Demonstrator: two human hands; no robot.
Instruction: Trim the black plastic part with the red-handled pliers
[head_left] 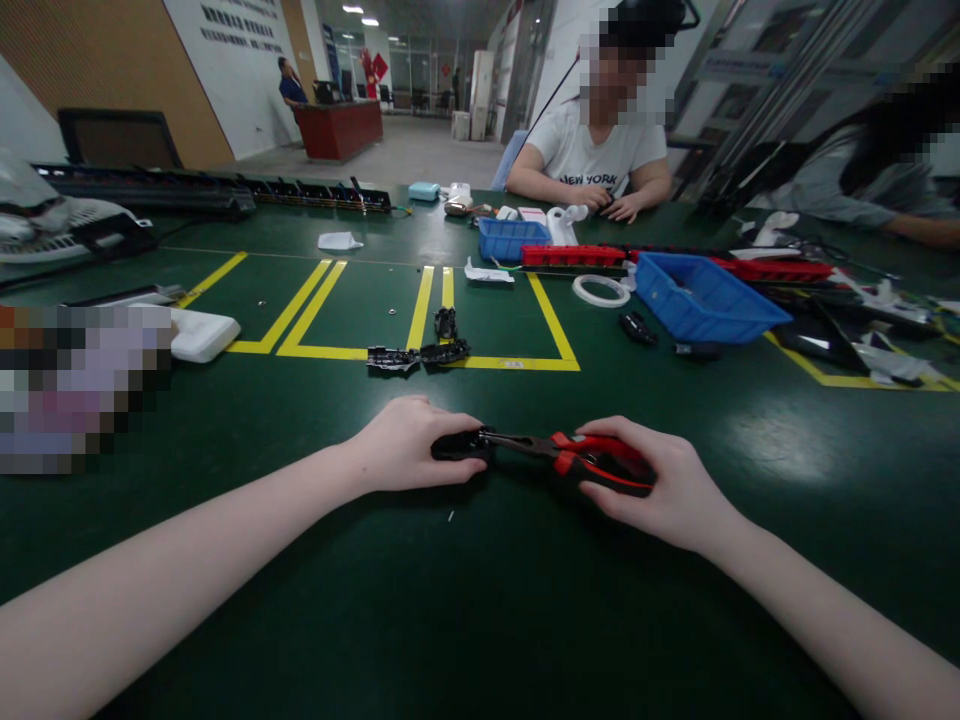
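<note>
My left hand (pixel 412 445) is closed on a small black plastic part (pixel 457 445), thumb and fingers along its two sides. In my right hand (pixel 660 480) are needle-nose pliers (pixel 566 457) with red and black handles. Their thin jaws point left and meet the near end of the black part; whether they grip it cannot be made out. Several black plastic pieces (pixel 394 359) lie beyond my left hand on the yellow tape. A tiny white sliver (pixel 451 516) rests on the green table just below that hand.
A large blue bin (pixel 701 297) and a tape roll (pixel 601 291) stand at the right. Farther back are a smaller blue bin (pixel 512 240) and long red strips (pixel 574 256). A white box (pixel 202 334) sits left. A person (pixel 600 150) works across the table.
</note>
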